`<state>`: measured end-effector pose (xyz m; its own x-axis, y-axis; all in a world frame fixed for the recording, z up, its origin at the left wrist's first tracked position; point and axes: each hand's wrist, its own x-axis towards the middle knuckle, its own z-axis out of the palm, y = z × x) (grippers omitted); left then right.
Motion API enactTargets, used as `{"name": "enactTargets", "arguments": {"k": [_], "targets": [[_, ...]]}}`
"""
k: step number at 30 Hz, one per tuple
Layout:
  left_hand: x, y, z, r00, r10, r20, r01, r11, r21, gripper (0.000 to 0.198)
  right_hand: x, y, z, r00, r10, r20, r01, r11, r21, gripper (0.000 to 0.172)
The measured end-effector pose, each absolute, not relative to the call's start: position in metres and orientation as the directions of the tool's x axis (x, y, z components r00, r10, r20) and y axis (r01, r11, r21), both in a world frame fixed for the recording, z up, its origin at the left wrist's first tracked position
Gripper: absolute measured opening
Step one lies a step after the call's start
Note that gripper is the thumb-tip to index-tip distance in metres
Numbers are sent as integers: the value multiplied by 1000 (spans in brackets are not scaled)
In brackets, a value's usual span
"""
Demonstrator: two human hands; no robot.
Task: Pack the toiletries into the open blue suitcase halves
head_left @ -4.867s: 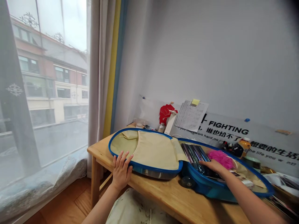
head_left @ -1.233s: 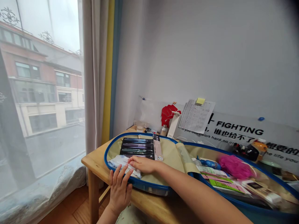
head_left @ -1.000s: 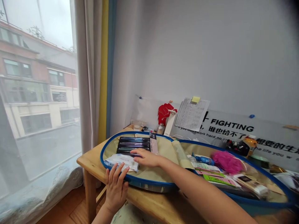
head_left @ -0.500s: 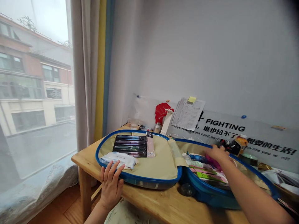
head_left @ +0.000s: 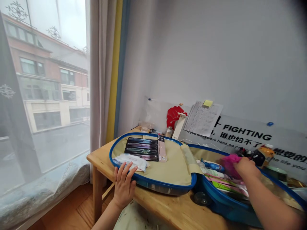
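Left hand (head_left: 124, 185) open, fingers spread, against the near rim of the open blue-trimmed suitcase (head_left: 165, 184), just beside the wipes packet (head_left: 129, 161); right hand (head_left: 247, 166) curled closed on the pink bath pouf (head_left: 229, 166), far side of the right half; toothbrush packs (head_left: 141, 149) lie in the left half; suitcase sits on a wooden table (head_left: 168, 210).

Right hand (head_left: 247, 167) hides part of pink bath pouf (head_left: 227, 166); open suitcase (head_left: 153, 180) runs off frame; we cannot read packet print (head_left: 225, 184).
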<state>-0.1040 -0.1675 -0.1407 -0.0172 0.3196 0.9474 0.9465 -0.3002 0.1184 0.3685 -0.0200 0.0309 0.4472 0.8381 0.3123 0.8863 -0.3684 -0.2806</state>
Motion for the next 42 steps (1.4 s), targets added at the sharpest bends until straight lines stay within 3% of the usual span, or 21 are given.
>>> {"name": "enactTargets", "arguments": {"k": [2, 5, 10, 15, 23, 27, 31, 37, 42], "targets": [[-104, -167, -142, -21, 323, 946, 946, -299, 123, 42, 357, -24, 41, 508, 775, 376, 851, -384, -358, 59], [-103, -166, -143, -24, 324, 946, 946, -298, 126, 41, 323, -23, 59, 454, 752, 479, 870, -259, -419, 52], [-103, -166, -141, -15, 328, 944, 947, -298, 119, 40, 215, -19, 63, 65, 835, 547, 906, 180, -382, 32], [-104, -168, -137, 12, 305, 952, 945, -315, 89, 37, 84, -35, 43, -408, 759, 507, 732, 604, -315, 19], [-104, -168, -138, 11, 303, 953, 946, -313, 89, 37, -22, -46, 8, -773, 524, 358, 450, 850, -272, 25], [-104, -167, -140, 3, 310, 951, 946, -308, 98, 39, -27, -46, -6, -852, 442, 279, 369, 887, -279, 32], [-105, -167, -142, -9, 323, 946, 947, -302, 112, 40, -5, -43, 10, -836, 447, 319, 364, 886, -288, 37], [-107, -167, -143, 0, 331, 944, 942, -318, 111, 40, 103, 0, 51, -624, 686, 373, 639, 723, -261, 30], [-106, -166, -145, -17, 336, 942, 941, -312, 129, 40, 238, 29, 56, -305, 910, 280, 917, 360, -169, 30]]}}
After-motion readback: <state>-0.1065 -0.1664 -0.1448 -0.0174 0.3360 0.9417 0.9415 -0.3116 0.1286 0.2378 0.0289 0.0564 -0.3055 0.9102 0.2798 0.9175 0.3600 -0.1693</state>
